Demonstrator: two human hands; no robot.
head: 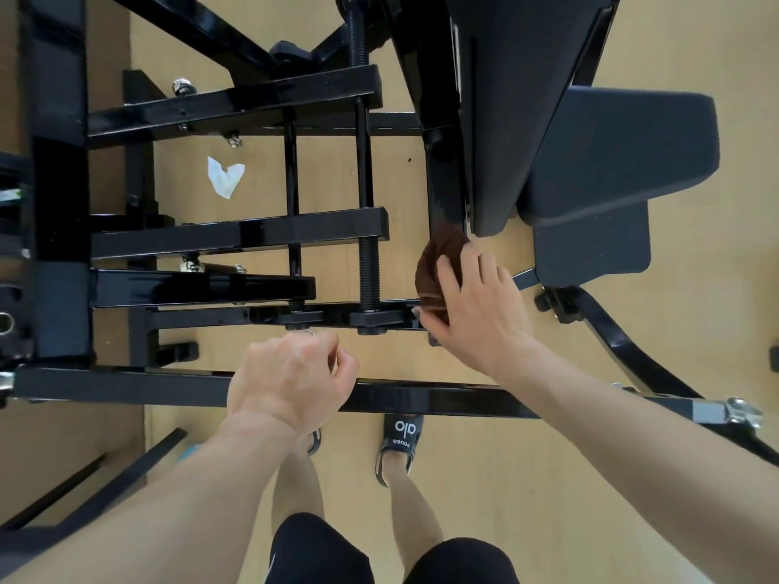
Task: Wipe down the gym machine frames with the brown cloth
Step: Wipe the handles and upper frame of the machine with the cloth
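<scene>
The floor (506,478) is a light tan, smooth surface, seen from above through the black bars of the gym machine frame (236,238). On the floor, between two cross bars of the frame, lies a small crumpled piece of white paper (224,175). No box, bin or other container shows in the view, so there is nothing to tell about contents.

The frame has several glossy black square tubes which run left to right, and two vertical rods pass through them; the right rod (366,196) is threaded at its upper and lower parts. At the upper right stand the dark padded seat (619,153) and the back pad (518,78) of the machine.

The right hand (476,305) grasps the brown cloth (438,267). The fingers are spread over the bunched cloth and the thumb comes around its lower edge. The cloth is pressed against the lower part of the black upright bar (442,179) just beside the back pad, near the place where this upright meets the low cross bar.

The left hand (291,379) hangs above the long front bar (421,400) of the frame. Its fingers are loosely curled toward the palm and hold nothing; I cannot tell if it touches the bar.

Below the bar, the person's feet show in black sandals (400,440), and the legs in black shorts (320,550).
</scene>
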